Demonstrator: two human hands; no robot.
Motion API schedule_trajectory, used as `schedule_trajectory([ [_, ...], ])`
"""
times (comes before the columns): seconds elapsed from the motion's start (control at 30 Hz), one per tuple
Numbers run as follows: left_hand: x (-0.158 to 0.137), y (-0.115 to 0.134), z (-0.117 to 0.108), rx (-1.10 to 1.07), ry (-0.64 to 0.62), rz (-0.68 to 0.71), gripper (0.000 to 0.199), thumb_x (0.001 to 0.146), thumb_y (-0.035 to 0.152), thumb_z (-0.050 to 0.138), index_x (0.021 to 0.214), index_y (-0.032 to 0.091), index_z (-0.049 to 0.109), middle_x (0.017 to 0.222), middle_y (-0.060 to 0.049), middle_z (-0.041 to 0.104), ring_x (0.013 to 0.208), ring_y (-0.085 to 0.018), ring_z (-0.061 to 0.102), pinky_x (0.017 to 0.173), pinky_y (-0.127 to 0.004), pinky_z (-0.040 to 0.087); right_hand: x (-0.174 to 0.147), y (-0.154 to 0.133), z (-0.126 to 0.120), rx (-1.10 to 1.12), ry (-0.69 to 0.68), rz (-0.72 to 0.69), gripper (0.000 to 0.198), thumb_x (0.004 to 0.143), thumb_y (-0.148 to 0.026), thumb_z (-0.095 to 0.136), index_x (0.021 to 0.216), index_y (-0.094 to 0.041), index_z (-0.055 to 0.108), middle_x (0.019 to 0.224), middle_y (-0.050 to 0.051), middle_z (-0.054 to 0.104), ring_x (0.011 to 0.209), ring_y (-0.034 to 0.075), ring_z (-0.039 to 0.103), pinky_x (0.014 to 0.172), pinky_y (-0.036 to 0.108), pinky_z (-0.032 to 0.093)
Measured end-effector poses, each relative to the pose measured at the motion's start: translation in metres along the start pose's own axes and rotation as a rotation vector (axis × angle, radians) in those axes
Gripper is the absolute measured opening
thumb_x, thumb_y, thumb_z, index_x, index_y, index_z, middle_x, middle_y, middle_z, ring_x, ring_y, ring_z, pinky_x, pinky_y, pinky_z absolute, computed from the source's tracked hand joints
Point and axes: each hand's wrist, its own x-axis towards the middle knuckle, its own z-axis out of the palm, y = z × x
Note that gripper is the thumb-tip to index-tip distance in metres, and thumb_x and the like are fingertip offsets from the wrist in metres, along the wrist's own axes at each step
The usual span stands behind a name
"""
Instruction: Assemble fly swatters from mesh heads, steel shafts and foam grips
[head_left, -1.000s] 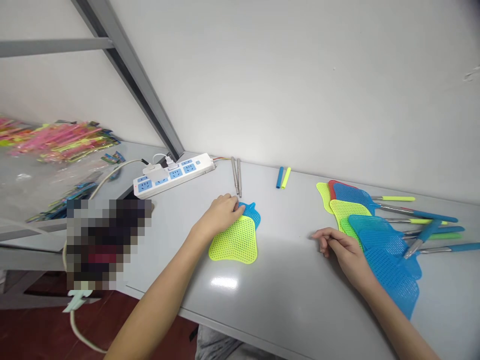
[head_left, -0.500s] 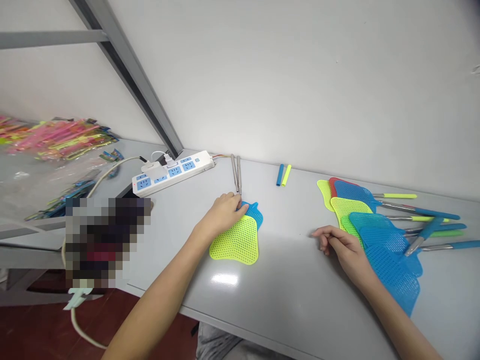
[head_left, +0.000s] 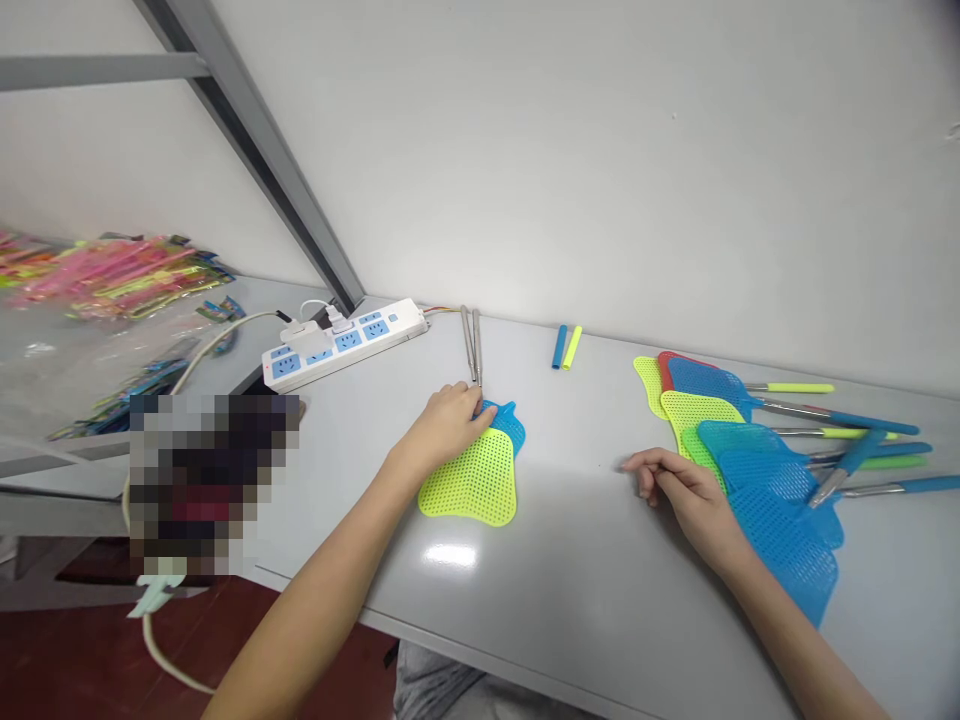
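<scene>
My left hand rests over a yellow-green fly swatter head, which overlaps a blue swatter head. Its thumb stretches apart toward the blue one, and the other fingertips are partly hidden. Just beyond those fingers lie two metal telescopic rods. My right hand lies on the table with loosely bent fingers and nothing in them. Beside it, a fanned pile of fly swatters has blue, yellow, green and red heads, with metal shafts and coloured grips pointing right.
A blue grip sleeve and a yellow one lie near the wall. At the left are a white power strip with plugs, a pixelated dark object, and bagged colourful items on another surface. The table's front edge runs below.
Both hands stay in place, as do the swatters. Only the camera view has shifted very slightly.
</scene>
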Motion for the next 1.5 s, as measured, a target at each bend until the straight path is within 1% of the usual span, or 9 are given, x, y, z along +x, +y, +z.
schedule_trajectory([
  [0.23,0.001,0.001,0.001,-0.020,0.016,0.017,0.030,0.082,0.041,0.033,0.065,0.018,0.042,0.071,-0.005,0.049,0.069,-0.019,0.047,0.064,-0.032,0.037,0.001,-0.001,-0.002,0.090,0.001,0.008,0.023,0.075,-0.015,0.039,0.078,-0.018,0.062,0.060,-0.001,0.046,0.053,0.011,0.043,0.051,0.025,0.033],
  [0.43,-0.001,0.012,0.004,-0.138,0.053,0.116,0.027,0.084,0.035,0.032,0.068,0.018,0.045,0.072,-0.003,0.050,0.071,-0.017,0.047,0.066,-0.030,0.037,0.002,-0.001,-0.001,0.072,0.003,0.002,0.023,0.075,-0.015,0.039,0.078,-0.018,0.062,0.059,-0.001,0.046,0.053,0.011,0.042,0.052,0.025,0.033],
  [0.57,-0.004,0.020,0.004,-0.183,0.043,0.163,0.027,0.084,0.038,0.033,0.073,0.018,0.048,0.077,-0.003,0.049,0.077,-0.018,0.047,0.071,-0.030,0.037,0.002,0.000,0.000,0.074,-0.002,0.003,0.023,0.075,-0.014,0.039,0.078,-0.018,0.061,0.060,-0.001,0.046,0.053,0.011,0.042,0.051,0.026,0.033],
  [0.67,-0.006,0.022,0.004,-0.187,-0.012,0.161,0.032,0.077,0.050,0.043,0.082,0.019,0.050,0.085,-0.004,0.048,0.082,-0.019,0.045,0.075,-0.032,0.037,0.002,0.000,0.000,0.074,0.000,0.014,0.024,0.074,-0.014,0.038,0.078,-0.018,0.061,0.060,-0.001,0.045,0.053,0.011,0.042,0.051,0.026,0.033],
  [0.8,-0.008,0.021,0.003,-0.189,-0.077,0.145,0.049,0.065,0.061,0.051,0.092,0.021,0.049,0.094,-0.004,0.046,0.088,-0.021,0.043,0.076,-0.033,0.037,0.002,-0.001,0.000,0.074,-0.004,0.014,0.024,0.075,-0.014,0.038,0.078,-0.018,0.061,0.060,-0.001,0.045,0.053,0.011,0.041,0.051,0.026,0.033],
  [0.97,-0.009,0.018,0.001,-0.156,-0.147,0.166,0.062,0.055,0.064,0.058,0.101,0.024,0.047,0.100,-0.004,0.043,0.093,-0.022,0.041,0.081,-0.033,0.036,0.002,0.000,-0.001,0.076,-0.005,0.003,0.024,0.075,-0.014,0.038,0.078,-0.018,0.061,0.058,-0.001,0.046,0.052,0.011,0.041,0.051,0.026,0.033],
  [1.1,-0.011,0.016,0.001,-0.101,-0.169,0.094,0.076,0.045,0.061,0.066,0.108,0.025,0.044,0.103,-0.005,0.041,0.094,-0.025,0.041,0.081,-0.036,0.036,0.003,0.002,-0.001,0.090,-0.005,-0.001,0.023,0.075,-0.015,0.038,0.078,-0.017,0.061,0.058,-0.001,0.046,0.052,0.011,0.041,0.050,0.025,0.033],
  [1.3,-0.010,0.018,-0.001,-0.142,-0.180,0.092,0.056,0.058,0.051,0.064,0.102,0.022,0.046,0.100,-0.005,0.045,0.096,-0.024,0.043,0.082,-0.033,0.035,0.008,-0.001,0.002,0.074,0.007,-0.001,0.023,0.072,-0.015,0.039,0.078,-0.016,0.061,0.057,-0.001,0.046,0.049,0.010,0.041,0.048,0.025,0.032],
  [1.5,-0.008,0.013,0.002,-0.201,-0.094,0.107,0.044,0.063,0.045,0.063,0.096,0.019,0.048,0.094,-0.005,0.047,0.094,-0.024,0.044,0.080,-0.033,0.037,0.019,-0.009,0.002,0.052,-0.068,0.058,0.023,0.068,-0.016,0.039,0.076,-0.015,0.061,0.057,0.000,0.046,0.047,0.010,0.041,0.040,0.022,0.030],
])
